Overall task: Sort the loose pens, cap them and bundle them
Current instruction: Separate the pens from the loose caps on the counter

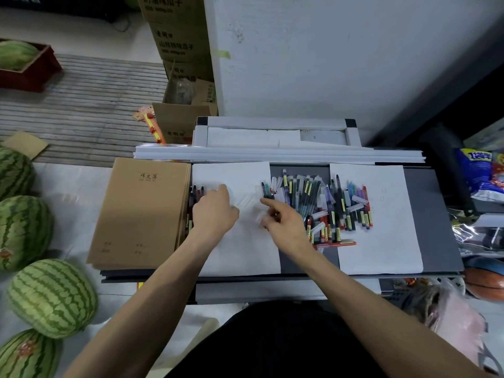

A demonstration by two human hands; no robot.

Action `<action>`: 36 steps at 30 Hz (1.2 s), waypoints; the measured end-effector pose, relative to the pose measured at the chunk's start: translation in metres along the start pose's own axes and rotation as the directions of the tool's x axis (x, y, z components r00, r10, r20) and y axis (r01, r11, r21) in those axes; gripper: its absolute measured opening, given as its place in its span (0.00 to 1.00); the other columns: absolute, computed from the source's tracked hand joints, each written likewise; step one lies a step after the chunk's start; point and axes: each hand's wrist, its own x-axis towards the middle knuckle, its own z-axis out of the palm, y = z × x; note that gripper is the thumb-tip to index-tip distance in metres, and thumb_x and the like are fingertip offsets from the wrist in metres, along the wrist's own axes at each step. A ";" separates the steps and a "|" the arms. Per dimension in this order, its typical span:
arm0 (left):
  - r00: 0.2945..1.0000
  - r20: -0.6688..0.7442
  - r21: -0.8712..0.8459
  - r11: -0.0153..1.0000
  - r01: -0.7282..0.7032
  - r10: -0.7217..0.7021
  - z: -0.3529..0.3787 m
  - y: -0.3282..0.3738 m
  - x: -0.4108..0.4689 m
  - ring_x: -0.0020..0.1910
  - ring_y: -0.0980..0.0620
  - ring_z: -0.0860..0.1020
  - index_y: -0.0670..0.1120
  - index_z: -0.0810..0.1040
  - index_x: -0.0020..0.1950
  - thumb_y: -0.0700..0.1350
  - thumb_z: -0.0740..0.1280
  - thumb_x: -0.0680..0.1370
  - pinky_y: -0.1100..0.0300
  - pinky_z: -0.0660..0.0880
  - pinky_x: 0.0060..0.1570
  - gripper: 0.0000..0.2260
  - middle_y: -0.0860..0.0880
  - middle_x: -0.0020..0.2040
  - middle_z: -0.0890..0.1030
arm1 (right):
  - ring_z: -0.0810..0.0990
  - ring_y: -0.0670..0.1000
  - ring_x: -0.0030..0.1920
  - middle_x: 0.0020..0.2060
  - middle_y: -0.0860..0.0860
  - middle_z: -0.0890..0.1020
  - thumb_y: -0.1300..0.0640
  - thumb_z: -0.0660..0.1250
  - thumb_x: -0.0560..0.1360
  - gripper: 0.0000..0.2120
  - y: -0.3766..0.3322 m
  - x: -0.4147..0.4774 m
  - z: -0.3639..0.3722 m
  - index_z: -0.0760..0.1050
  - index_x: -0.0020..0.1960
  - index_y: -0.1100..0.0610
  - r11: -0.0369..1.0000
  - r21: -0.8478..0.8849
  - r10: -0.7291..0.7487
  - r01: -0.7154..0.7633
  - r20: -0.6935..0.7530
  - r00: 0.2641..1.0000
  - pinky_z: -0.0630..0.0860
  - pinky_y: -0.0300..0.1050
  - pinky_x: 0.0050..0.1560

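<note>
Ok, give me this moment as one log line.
step: sorting | left hand: at small pen row, grip unclear | right hand: at clear caps, grip blurred | pen pile: mixed colours

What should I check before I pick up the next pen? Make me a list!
1. The left hand is free: cannot tell, its fingers curl out of view.
2. The right hand is free: cannot tell, its forefinger points at the pens and the rest is blurred.
3. The pen pile has pens left: ok, many lie mixed together.
4. Caps within reach: ok, what look like clear caps lie on the white sheet between the hands.
5. The sorted pens are kept apart: ok, a few lie beside the brown notebooks.
</note>
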 end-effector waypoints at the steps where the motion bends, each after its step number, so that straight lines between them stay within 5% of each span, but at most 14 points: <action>1: 1.000 0.008 0.009 1.000 -0.007 0.007 0.000 0.000 0.000 0.49 0.41 0.80 0.45 0.73 0.62 0.45 0.66 0.77 0.52 0.75 0.42 0.14 0.44 0.53 0.79 | 0.82 0.50 0.39 0.47 0.54 0.83 0.67 0.63 0.80 0.16 -0.001 0.000 -0.004 0.83 0.61 0.55 0.974 0.183 0.130 -0.132 0.021 0.991 0.79 0.40 0.42; 4: 1.000 0.022 -0.010 1.000 -0.013 0.014 0.000 0.000 0.000 0.46 0.41 0.79 0.43 0.72 0.59 0.43 0.65 0.78 0.51 0.77 0.41 0.11 0.44 0.51 0.79 | 0.79 0.53 0.31 0.41 0.58 0.82 0.69 0.58 0.79 0.13 -0.008 -0.001 -0.013 0.81 0.47 0.62 0.680 0.602 0.418 -0.419 0.151 0.896 0.75 0.43 0.32; 6: 1.000 0.010 -0.037 0.999 -0.016 0.017 0.001 0.000 -0.001 0.42 0.42 0.78 0.41 0.72 0.56 0.41 0.64 0.78 0.50 0.78 0.39 0.08 0.44 0.48 0.78 | 0.76 0.52 0.28 0.35 0.55 0.79 0.63 0.60 0.80 0.09 -0.008 0.000 -0.016 0.78 0.45 0.60 0.590 0.636 0.503 -0.497 0.191 0.843 0.70 0.43 0.28; 8: 1.000 0.004 -0.066 0.998 -0.016 0.017 0.001 0.000 -0.002 0.40 0.43 0.77 0.40 0.72 0.52 0.38 0.63 0.78 0.50 0.77 0.39 0.05 0.43 0.46 0.78 | 0.72 0.50 0.27 0.31 0.51 0.76 0.54 0.63 0.80 0.10 -0.006 0.003 -0.015 0.76 0.43 0.56 0.759 0.420 0.485 -0.497 0.144 0.863 0.66 0.42 0.28; 10: 1.000 -0.001 -0.078 0.997 -0.012 0.012 0.000 0.000 -0.004 0.39 0.43 0.75 0.41 0.71 0.48 0.37 0.63 0.77 0.51 0.75 0.38 0.02 0.44 0.44 0.76 | 0.72 0.49 0.27 0.28 0.48 0.75 0.45 0.66 0.78 0.16 -0.008 0.007 -0.009 0.75 0.36 0.54 0.938 -0.053 0.345 -0.343 0.052 0.937 0.66 0.42 0.29; 12: 1.000 -0.003 -0.100 0.995 -0.001 0.001 -0.002 -0.001 -0.005 0.37 0.43 0.72 0.42 0.69 0.44 0.36 0.63 0.76 0.53 0.72 0.35 0.03 0.45 0.41 0.73 | 0.77 0.52 0.29 0.28 0.49 0.76 0.40 0.65 0.76 0.21 -0.016 0.011 -0.001 0.73 0.33 0.55 0.871 -0.456 0.202 -0.182 -0.004 0.979 0.69 0.41 0.30; 14: 1.000 -0.015 -0.165 0.986 0.012 -0.014 -0.004 -0.006 -0.006 0.32 0.45 0.67 0.43 0.65 0.36 0.35 0.63 0.73 0.58 0.63 0.30 0.09 0.46 0.33 0.68 | 0.79 0.55 0.35 0.34 0.51 0.79 0.38 0.64 0.77 0.20 -0.025 0.016 0.007 0.73 0.39 0.55 0.741 -0.664 0.115 -0.100 -0.022 0.993 0.70 0.43 0.33; 19: 0.992 0.019 -0.495 0.861 0.121 -0.128 -0.011 -0.021 -0.012 0.30 0.48 0.62 0.45 0.64 0.31 0.44 0.67 0.72 0.56 0.61 0.33 0.14 0.47 0.28 0.65 | 0.81 0.59 0.43 0.46 0.55 0.82 0.55 0.66 0.77 0.05 -0.038 0.023 0.021 0.75 0.48 0.57 0.625 -0.780 0.070 -0.034 0.013 0.997 0.73 0.47 0.39; 22: 0.978 0.133 -0.632 0.747 0.208 -0.160 -0.016 -0.026 -0.019 0.30 0.50 0.66 0.46 0.67 0.35 0.49 0.66 0.74 0.57 0.64 0.34 0.13 0.50 0.30 0.70 | 0.78 0.58 0.38 0.36 0.52 0.77 0.58 0.67 0.74 0.10 -0.031 0.021 0.021 0.67 0.37 0.56 0.692 -0.719 0.098 -0.069 0.000 0.995 0.76 0.46 0.37; 26: 0.866 0.443 -0.819 0.290 0.496 -0.231 -0.019 -0.020 -0.020 0.23 0.51 0.62 0.45 0.70 0.36 0.37 0.56 0.75 0.63 0.57 0.27 0.10 0.46 0.32 0.71 | 0.69 0.50 0.26 0.26 0.48 0.70 0.52 0.69 0.70 0.17 -0.021 0.019 0.014 0.63 0.30 0.55 0.821 -0.566 0.105 -0.068 0.033 0.994 0.65 0.38 0.27; 28: 0.855 0.480 -0.844 0.163 0.511 -0.198 -0.018 -0.020 -0.022 0.21 0.52 0.62 0.44 0.69 0.33 0.34 0.53 0.72 0.67 0.54 0.24 0.11 0.46 0.29 0.71 | 0.62 0.47 0.22 0.21 0.47 0.65 0.51 0.71 0.69 0.21 -0.020 0.016 0.011 0.62 0.26 0.54 0.938 -0.323 0.145 -0.122 0.047 0.988 0.59 0.37 0.24; 30: 0.888 0.437 -0.883 0.119 0.454 -0.142 -0.015 -0.021 -0.025 0.23 0.52 0.62 0.44 0.70 0.34 0.37 0.54 0.72 0.67 0.54 0.23 0.09 0.46 0.30 0.72 | 0.58 0.50 0.23 0.23 0.49 0.62 0.56 0.71 0.70 0.21 -0.019 0.012 0.008 0.61 0.27 0.51 0.961 0.135 0.222 -0.241 0.143 0.965 0.57 0.41 0.27; 32: 0.912 0.403 -0.898 0.157 0.411 -0.080 -0.014 -0.019 -0.027 0.23 0.54 0.60 0.46 0.71 0.34 0.44 0.58 0.72 0.66 0.55 0.22 0.08 0.49 0.29 0.70 | 0.53 0.50 0.26 0.26 0.49 0.57 0.59 0.68 0.70 0.20 -0.019 0.009 -0.001 0.57 0.32 0.51 0.779 0.498 0.241 -0.381 0.322 0.915 0.53 0.42 0.28; 36: 0.907 0.416 -0.880 0.279 0.385 0.061 -0.016 -0.003 -0.024 0.24 0.53 0.58 0.51 0.72 0.28 0.52 0.64 0.70 0.65 0.55 0.23 0.12 0.52 0.29 0.66 | 0.51 0.48 0.29 0.30 0.47 0.54 0.54 0.61 0.71 0.06 -0.023 0.001 -0.017 0.66 0.39 0.55 0.565 0.609 0.139 -0.557 0.595 0.791 0.49 0.43 0.31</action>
